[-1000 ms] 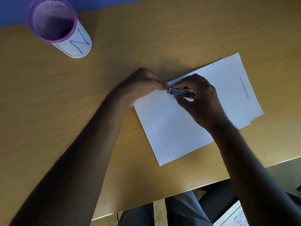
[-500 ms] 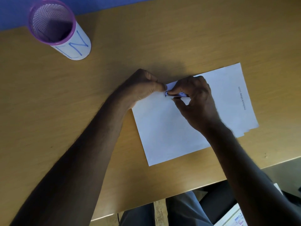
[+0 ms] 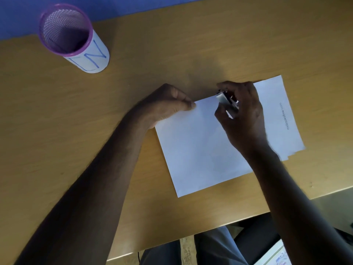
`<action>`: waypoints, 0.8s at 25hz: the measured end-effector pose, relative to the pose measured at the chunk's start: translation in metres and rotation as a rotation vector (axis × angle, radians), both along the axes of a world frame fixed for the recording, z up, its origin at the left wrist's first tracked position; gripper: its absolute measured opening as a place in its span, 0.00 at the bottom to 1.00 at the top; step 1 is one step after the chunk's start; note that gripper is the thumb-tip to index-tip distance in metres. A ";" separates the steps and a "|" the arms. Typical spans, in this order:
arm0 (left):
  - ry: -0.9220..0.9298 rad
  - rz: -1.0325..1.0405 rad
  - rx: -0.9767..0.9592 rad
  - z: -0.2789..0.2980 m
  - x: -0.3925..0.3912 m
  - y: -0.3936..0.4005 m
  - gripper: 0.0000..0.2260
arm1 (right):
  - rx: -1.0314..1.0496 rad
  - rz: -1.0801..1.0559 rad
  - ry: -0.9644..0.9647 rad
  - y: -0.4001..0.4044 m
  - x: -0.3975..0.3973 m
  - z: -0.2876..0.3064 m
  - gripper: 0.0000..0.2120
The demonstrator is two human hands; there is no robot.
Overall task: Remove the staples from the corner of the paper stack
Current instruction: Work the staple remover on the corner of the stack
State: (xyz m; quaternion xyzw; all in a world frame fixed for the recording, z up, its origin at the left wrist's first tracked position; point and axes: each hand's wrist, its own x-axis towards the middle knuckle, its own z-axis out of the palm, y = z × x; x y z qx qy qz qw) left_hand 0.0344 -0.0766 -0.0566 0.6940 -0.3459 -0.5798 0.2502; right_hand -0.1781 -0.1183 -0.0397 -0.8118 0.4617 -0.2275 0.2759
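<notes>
Right hand (image 3: 242, 113), clamped on staple remover (image 3: 227, 104), has lifted off the corner; left hand (image 3: 170, 104) pinches paper stack (image 3: 200, 150). Staple likely out; can't confirm.

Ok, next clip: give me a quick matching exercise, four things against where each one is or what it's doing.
Things:
1. left hand
2. right hand
3. mesh cup
4. paper stack

States:
A. stands at the table's far left
B. holds a small metal tool
C. pins the paper's corner
D. lies flat, printed line along its right edge

Pairs: 1-C, 2-B, 3-A, 4-D
</notes>
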 end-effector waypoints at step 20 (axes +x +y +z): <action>-0.689 -0.543 -0.256 0.060 -0.012 -0.012 0.05 | 0.363 0.150 0.164 -0.008 -0.016 0.029 0.04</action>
